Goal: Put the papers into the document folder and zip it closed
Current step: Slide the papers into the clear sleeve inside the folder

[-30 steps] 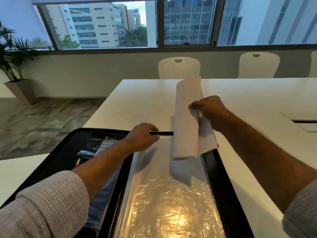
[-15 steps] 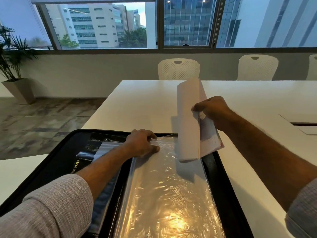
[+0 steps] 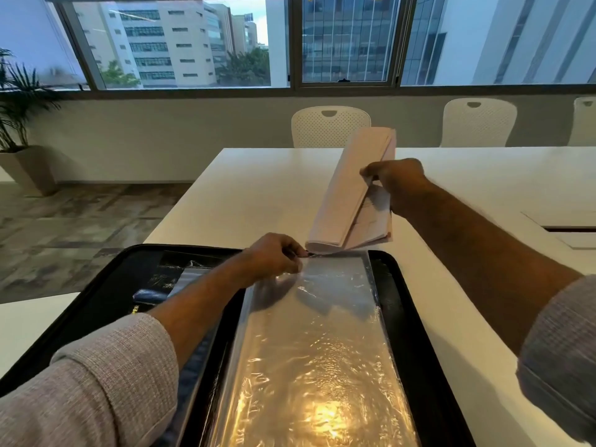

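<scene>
A black zip document folder (image 3: 406, 304) lies open on the white table in front of me. Shiny clear plastic sleeves (image 3: 316, 343) fill its right half. My left hand (image 3: 274, 256) pinches the far top edge of the top sleeve. My right hand (image 3: 396, 182) holds a folded bundle of white papers (image 3: 348, 191) above the table, just beyond the folder's far edge. The bundle tilts, its lower end close to the sleeve's opening.
The white table (image 3: 258, 195) stretches ahead and to the right, with a cable hatch (image 3: 567, 227) at the right. White chairs (image 3: 329, 127) stand at its far side below the windows. A potted plant (image 3: 19, 124) stands on the floor at the left.
My right hand has lifted the papers away from over the sleeve and tilted them, moving them beyond the folder's far edge. My left hand has shifted right along the sleeve's top edge.
</scene>
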